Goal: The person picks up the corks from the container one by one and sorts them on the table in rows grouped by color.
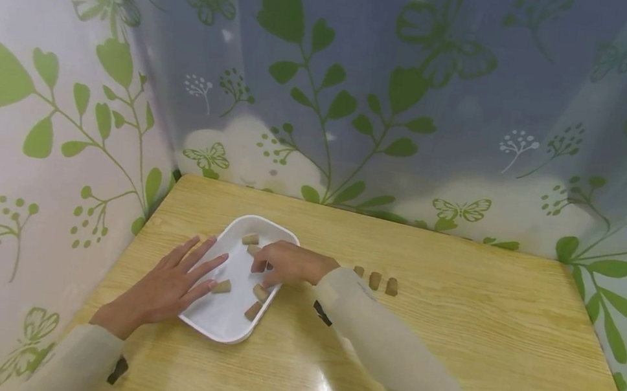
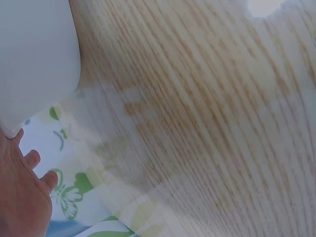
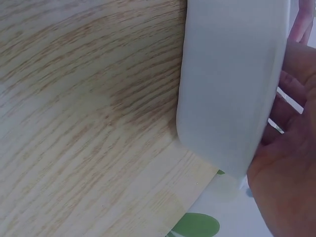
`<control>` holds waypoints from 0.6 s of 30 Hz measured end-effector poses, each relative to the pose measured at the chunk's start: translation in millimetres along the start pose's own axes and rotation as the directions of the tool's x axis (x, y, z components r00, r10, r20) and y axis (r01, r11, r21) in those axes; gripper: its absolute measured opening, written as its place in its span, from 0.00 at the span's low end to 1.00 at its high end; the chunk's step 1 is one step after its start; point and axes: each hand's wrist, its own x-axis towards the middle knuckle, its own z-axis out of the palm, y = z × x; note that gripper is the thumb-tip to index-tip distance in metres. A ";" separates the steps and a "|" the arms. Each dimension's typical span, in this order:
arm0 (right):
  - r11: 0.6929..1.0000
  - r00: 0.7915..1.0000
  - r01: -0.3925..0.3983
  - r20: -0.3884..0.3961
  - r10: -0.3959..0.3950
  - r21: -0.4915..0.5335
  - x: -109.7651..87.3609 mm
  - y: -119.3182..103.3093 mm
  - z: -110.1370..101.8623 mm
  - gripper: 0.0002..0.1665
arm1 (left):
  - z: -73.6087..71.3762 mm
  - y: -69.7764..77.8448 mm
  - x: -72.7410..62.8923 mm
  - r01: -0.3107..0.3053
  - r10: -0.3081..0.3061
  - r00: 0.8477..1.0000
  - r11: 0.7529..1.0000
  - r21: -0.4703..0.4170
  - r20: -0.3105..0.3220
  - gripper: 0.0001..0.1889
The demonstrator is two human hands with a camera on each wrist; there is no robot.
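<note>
A white tray (image 1: 224,321) holds several short brown corks, among them one cork (image 1: 250,238) near its far end and another (image 1: 253,311) by the near right wall. My left hand (image 1: 173,286) lies across the tray's left rim, fingers spread and straight, the tips close to a cork (image 1: 222,286). My right hand (image 1: 290,263) reaches over the right rim with bent fingers, between a partly covered cork (image 1: 253,250) and a cork (image 1: 260,292) beneath the thumb. Whether its fingertips pinch anything is hidden. The right wrist view shows this hand (image 3: 291,143) beyond the tray's outer wall (image 3: 227,84).
On the wooden table (image 1: 448,342), right of the tray, three more corks stand in a row, including a cork (image 1: 392,287) at its right end; my right sleeve (image 1: 388,348) passes just in front. Printed curtains (image 1: 357,129) border the table's back and left sides.
</note>
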 end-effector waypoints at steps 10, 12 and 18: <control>1.000 0.996 0.000 0.092 0.001 -0.004 1.3 -6.5 -3.0 0.15 | -1.8 3.0 -1.0 -0.011 0.011 1.000 1.000 0.002 -0.017 0.31; 1.000 0.994 0.001 0.109 0.001 -0.013 3.1 -6.3 -2.3 0.14 | -1.6 2.8 -1.0 -0.013 0.013 1.000 1.000 -0.002 -0.020 0.31; 0.999 0.989 -0.003 0.146 0.010 -0.047 6.0 -8.0 -0.6 0.15 | -1.6 1.9 -1.1 -0.033 0.033 0.998 0.999 0.005 -0.051 0.30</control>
